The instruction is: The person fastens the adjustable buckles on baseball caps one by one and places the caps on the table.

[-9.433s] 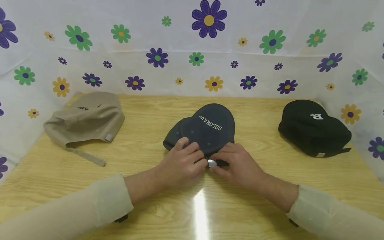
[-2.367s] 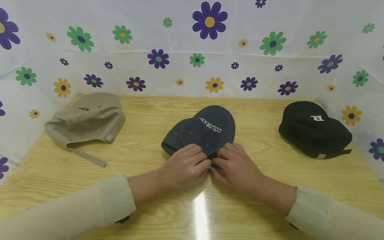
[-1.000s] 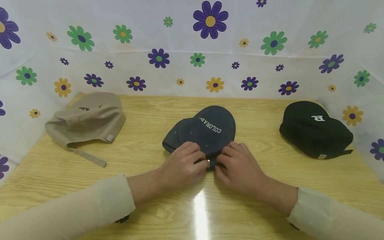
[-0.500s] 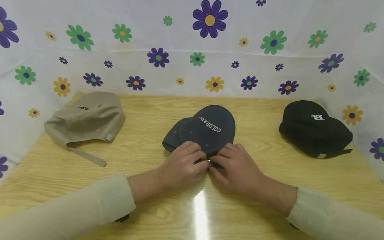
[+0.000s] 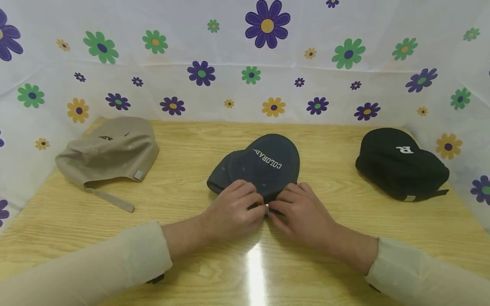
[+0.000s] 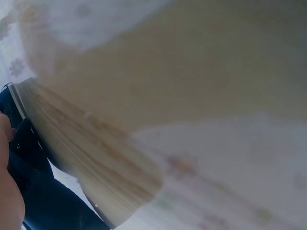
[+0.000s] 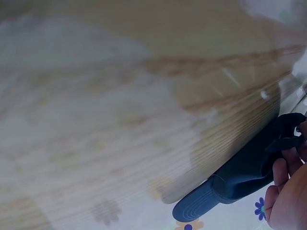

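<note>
The navy cap point(image 5: 264, 159) sits mid-scene on the table point(image 5: 183, 144), both hands at its near edge. The left hand point(image 5: 234, 211) pinches left of the silver buckle point(image 5: 266, 208); the right hand point(image 5: 306, 213) seems to pinch the strap point(image 7: 285, 143), though fingers hide much. I'd keep that strap flat and square to the buckle. A second ago the right fingertips stood farther right of it.

caps point(image 5: 273, 155): 3 | hands point(image 5: 231, 212): 2 | sleeves point(image 5: 147, 246): 2 | table point(image 5: 191, 148): 1
</note>
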Demonstrator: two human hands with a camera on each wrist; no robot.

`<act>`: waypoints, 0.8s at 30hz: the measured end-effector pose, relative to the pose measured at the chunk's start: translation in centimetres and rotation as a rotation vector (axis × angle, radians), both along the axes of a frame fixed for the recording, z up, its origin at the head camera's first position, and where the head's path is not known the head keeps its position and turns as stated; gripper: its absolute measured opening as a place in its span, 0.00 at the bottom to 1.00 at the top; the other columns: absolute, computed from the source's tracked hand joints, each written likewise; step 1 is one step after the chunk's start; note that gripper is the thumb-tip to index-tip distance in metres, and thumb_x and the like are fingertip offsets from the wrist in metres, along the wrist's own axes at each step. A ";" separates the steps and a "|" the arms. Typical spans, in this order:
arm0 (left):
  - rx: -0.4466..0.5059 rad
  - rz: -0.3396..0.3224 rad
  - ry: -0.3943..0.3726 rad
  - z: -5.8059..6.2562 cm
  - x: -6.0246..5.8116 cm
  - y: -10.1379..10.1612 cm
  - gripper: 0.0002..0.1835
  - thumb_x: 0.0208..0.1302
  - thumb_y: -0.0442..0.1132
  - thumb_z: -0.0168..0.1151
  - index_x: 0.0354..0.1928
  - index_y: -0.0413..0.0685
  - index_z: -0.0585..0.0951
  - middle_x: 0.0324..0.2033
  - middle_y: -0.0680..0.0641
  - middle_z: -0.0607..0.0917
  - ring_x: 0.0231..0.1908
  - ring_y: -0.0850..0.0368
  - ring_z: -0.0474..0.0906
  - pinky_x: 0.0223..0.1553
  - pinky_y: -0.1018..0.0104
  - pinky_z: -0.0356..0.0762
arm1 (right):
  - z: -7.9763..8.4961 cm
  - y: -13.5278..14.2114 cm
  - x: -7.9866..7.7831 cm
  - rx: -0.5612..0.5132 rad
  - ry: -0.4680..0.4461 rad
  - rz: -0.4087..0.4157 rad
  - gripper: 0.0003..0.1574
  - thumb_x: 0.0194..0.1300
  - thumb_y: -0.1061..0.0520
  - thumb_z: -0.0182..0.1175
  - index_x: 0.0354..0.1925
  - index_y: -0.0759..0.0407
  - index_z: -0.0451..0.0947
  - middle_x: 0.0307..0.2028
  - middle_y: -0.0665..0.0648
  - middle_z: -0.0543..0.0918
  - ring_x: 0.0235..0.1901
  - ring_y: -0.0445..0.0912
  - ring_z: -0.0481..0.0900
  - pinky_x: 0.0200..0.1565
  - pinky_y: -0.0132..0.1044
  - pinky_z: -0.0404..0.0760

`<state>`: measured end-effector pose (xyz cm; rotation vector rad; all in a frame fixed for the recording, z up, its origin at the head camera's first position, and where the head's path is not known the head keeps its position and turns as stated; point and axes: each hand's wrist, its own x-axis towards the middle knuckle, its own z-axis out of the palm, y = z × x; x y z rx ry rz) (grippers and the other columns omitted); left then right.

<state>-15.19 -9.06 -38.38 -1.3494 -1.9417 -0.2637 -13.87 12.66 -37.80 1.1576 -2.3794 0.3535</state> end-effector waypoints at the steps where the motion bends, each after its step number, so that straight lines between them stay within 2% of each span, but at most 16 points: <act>1: -0.002 0.000 0.001 0.0 0.0 0.0 0.04 0.50 0.34 0.69 0.29 0.50 0.85 0.28 0.52 0.83 0.33 0.55 0.76 0.44 0.62 0.76 | 0.0 0.0 0.0 0.000 0.002 0.001 0.06 0.58 0.51 0.69 0.34 0.51 0.87 0.31 0.48 0.85 0.38 0.45 0.77 0.40 0.41 0.70; 10: -0.004 -0.003 0.010 0.1 0.1 0.1 0.03 0.50 0.34 0.68 0.27 0.49 0.84 0.28 0.52 0.83 0.33 0.55 0.75 0.44 0.63 0.77 | 0.0 -0.1 -0.2 -0.020 0.003 0.047 0.05 0.58 0.54 0.69 0.33 0.54 0.87 0.30 0.49 0.84 0.37 0.46 0.77 0.41 0.41 0.73; 24: -0.016 0.009 0.009 0.1 0.1 -0.1 0.03 0.50 0.34 0.68 0.28 0.49 0.84 0.28 0.51 0.83 0.33 0.55 0.75 0.44 0.62 0.76 | 0.0 -0.1 0.0 -0.009 -0.002 0.028 0.03 0.57 0.55 0.69 0.30 0.53 0.87 0.29 0.49 0.85 0.36 0.46 0.77 0.41 0.41 0.74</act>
